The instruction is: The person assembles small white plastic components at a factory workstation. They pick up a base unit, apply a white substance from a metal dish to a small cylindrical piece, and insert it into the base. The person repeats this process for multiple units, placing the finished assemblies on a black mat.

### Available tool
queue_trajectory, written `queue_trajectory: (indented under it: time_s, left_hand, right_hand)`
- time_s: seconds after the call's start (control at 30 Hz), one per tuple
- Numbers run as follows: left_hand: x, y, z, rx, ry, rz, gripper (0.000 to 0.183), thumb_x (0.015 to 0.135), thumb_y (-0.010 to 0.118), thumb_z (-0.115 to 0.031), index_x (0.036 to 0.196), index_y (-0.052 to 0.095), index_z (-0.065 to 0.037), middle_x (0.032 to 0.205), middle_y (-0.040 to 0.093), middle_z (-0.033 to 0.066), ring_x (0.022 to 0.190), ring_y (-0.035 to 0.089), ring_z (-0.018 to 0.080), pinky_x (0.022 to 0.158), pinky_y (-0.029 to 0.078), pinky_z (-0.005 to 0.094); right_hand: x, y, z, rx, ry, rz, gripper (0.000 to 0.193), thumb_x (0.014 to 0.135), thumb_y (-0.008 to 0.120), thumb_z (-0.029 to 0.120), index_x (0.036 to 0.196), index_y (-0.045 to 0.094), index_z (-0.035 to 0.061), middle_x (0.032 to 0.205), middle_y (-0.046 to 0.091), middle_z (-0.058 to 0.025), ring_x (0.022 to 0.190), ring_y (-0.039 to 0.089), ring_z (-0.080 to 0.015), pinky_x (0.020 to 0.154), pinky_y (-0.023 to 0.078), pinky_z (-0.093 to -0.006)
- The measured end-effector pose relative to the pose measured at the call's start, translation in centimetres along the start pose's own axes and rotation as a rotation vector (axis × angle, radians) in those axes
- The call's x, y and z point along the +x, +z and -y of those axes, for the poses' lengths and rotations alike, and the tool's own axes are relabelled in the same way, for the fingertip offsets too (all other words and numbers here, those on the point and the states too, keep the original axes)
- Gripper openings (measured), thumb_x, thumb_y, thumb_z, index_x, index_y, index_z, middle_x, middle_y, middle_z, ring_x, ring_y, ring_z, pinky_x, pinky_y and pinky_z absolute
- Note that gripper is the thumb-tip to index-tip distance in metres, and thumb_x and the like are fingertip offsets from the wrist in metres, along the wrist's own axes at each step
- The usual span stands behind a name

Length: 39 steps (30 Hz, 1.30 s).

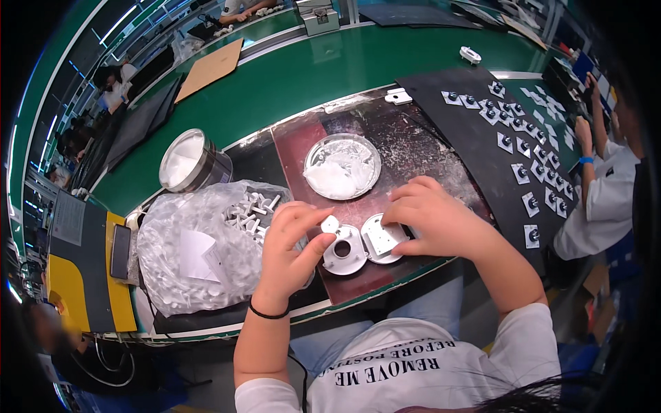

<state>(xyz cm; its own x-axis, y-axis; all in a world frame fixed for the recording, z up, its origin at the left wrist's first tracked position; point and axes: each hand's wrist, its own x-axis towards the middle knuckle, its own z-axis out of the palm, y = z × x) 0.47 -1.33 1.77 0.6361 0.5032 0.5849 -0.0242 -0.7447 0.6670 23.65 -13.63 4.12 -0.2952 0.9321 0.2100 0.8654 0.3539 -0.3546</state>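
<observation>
My left hand (292, 237) pinches a small white round-headed plastic part (330, 224) between thumb and fingertips. Right under it, on the table mat, lies a white round plastic housing half (351, 263) with a dark round hole. Touching its right side is a second white housing half (381, 239), which bears a flat plate with small holes. My right hand (437, 217) grips this second half, thumb at the near edge and fingers at the far edge. Beyond both hands sits a round metal lid (375, 153) with white paste in it.
A clear plastic bag (162, 255) of white stemmed parts lies at left, before a tin (219, 167) of white stuff. On a black mat (475, 172) at right lie several small white plates with dark pieces. A phone (120, 251) rests far left. A co-worker (606, 182) is at right.
</observation>
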Motion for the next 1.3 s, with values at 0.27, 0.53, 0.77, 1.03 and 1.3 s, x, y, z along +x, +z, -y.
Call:
queue_trajectory:
  time_s: [0.27, 0.53, 0.77, 1.03, 1.3]
  left_hand:
    - [-0.1, -0.1, 0.1, -0.001, 0.004, 0.008, 0.032, 0.075, 0.073, -0.020, 0.102, 0.066, -0.004, 0.089, 0.061, 0.0079, 0.092, 0.054, 0.0264, 0.083, 0.041, 0.0358]
    - [-0.1, 0.3, 0.1, 0.011, -0.010, 0.005, 0.032, 0.076, 0.072, -0.018, 0.103, 0.066, -0.003, 0.090, 0.060, 0.0082, 0.092, 0.054, 0.0267, 0.083, 0.042, 0.0362]
    - [-0.2, 0.6, 0.4, 0.016, -0.006, 0.013, 0.031, 0.076, 0.072, -0.018, 0.103, 0.065, -0.003, 0.091, 0.060, 0.0083, 0.092, 0.054, 0.0271, 0.083, 0.042, 0.0360]
    - [-0.4, 0.5, 0.3, 0.020, -0.014, 0.007, 0.032, 0.076, 0.073, -0.018, 0.103, 0.065, -0.003, 0.092, 0.061, 0.0085, 0.093, 0.054, 0.0273, 0.083, 0.043, 0.0365]
    - [-0.3, 0.5, -0.1, 0.040, 0.005, 0.024, 0.032, 0.075, 0.074, -0.018, 0.102, 0.065, -0.003, 0.093, 0.060, 0.0080, 0.094, 0.054, 0.0273, 0.083, 0.042, 0.0367]
  right_hand:
    - [-1.4, -0.9, 0.2, 0.125, 0.069, -0.156, 0.041, 0.066, 0.078, 0.030, 0.100, 0.063, 0.0097, 0.103, 0.062, -0.0052, 0.106, 0.054, -0.0239, 0.098, 0.035, -0.0401]
    - [-5.7, -4.0, -3.0, 0.049, 0.154, -0.138, 0.042, 0.067, 0.077, 0.024, 0.103, 0.064, 0.0072, 0.114, 0.062, -0.0059, 0.113, 0.051, -0.0282, 0.099, 0.035, -0.0408]
    - [-5.4, -3.7, -2.9, 0.086, 0.143, 0.008, 0.035, 0.070, 0.074, 0.017, 0.103, 0.065, 0.0115, 0.114, 0.061, -0.0031, 0.114, 0.051, -0.0240, 0.099, 0.035, -0.0383]
    - [-5.3, -2.7, -3.5, 0.093, 0.126, 0.022, 0.037, 0.071, 0.073, 0.017, 0.106, 0.064, 0.0105, 0.116, 0.060, -0.0048, 0.114, 0.052, -0.0255, 0.097, 0.039, -0.0384]
    - [-5.2, -2.9, -2.9, 0.223, 0.259, 0.067, 0.038, 0.071, 0.073, 0.017, 0.105, 0.062, 0.0058, 0.116, 0.059, -0.0100, 0.106, 0.057, -0.0285, 0.088, 0.047, -0.0356]
